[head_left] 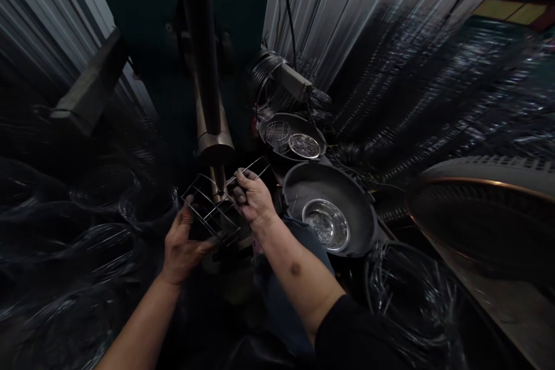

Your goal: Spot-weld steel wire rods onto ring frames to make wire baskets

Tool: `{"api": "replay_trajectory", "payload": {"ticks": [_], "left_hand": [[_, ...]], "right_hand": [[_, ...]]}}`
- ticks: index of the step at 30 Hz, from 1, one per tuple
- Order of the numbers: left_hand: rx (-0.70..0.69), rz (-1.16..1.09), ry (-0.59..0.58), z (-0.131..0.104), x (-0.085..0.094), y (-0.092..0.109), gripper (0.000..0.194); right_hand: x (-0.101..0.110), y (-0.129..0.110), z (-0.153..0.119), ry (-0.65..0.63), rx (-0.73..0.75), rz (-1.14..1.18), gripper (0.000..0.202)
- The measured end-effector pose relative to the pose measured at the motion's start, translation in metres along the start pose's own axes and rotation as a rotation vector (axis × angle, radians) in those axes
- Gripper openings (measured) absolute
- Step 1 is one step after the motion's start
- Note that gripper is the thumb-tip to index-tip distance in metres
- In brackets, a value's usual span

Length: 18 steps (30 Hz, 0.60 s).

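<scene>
A small wire rack (212,208) of crossing metal rods is held at the metal post of a machine. My left hand (184,245) grips its lower left side, with the thumb on the outer rods and the fingers beneath. Closed in a pinch, my right hand (255,193) holds thin metal wire (262,169) at the rack's right side. I cannot tell whether that wire is joined to the rack. Directly above the rack, a thick copper-coloured cylinder (215,141) ends in a narrow rod tip (219,178), which appears to meet the wires.
At right stands a dark round pan (292,182) with a shiny metal bowl (327,205) of small wire pieces. Behind it, another pan (318,134) holds a bowl and round wire grids. A large fan (477,179) is at far right. Plastic-wrapped bundles (104,248) crowd the left.
</scene>
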<state>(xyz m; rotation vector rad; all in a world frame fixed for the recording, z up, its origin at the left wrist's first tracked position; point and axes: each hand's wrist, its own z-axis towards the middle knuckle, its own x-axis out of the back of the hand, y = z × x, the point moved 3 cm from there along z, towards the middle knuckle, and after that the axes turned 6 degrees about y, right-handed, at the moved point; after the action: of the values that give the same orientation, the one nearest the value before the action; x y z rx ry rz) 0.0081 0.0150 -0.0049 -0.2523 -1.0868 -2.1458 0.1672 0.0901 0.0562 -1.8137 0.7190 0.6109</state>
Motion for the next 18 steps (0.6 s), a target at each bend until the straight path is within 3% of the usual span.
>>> {"api": "replay_trajectory", "payload": {"ticks": [6,11,18], "left_hand": [[-0.047,0.010,0.028,0.001,-0.001,0.006,0.096],[-0.058,-0.046,0.028,-0.007,0.002,0.008,0.095],[-0.017,-0.082,0.002,-0.010,0.004,0.002,0.094]], "right_hand": [[-0.001,-0.002,-0.004,0.030,0.051,-0.020,0.018],[0.003,-0.006,-0.016,0.196,0.093,0.017,0.016],[0.001,-0.001,-0.014,0.103,0.013,0.071,0.017]]}}
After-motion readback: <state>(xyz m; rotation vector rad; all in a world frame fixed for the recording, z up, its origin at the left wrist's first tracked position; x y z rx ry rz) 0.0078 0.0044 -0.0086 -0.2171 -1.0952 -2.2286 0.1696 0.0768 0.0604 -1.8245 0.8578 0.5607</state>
